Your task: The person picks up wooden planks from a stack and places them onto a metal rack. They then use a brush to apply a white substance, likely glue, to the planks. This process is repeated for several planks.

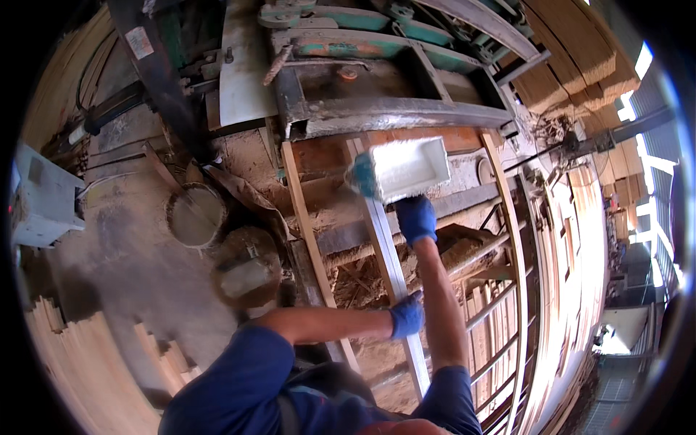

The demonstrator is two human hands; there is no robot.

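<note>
A long pale wooden strip (390, 261) runs lengthwise in front of me over the sawdust-covered frame. My left hand (407, 315), in a blue glove, is closed around its near part. Farther along, my right hand (417, 219), also gloved in blue, is closed at the near edge of a white box-shaped thing (410, 170). This thing has a blurred teal end (362, 175) and lies over the strip's far part; its exact kind cannot be made out. My right fingertips are partly hidden beneath it.
More strips lie parallel, one on the left (308, 225) and one on the right (512, 239). A metal machine frame (406, 116) spans the far side. Round buckets (196, 214) stand at left. Stacked lumber (573, 246) lines the right; more planks (90, 366) stand at near left.
</note>
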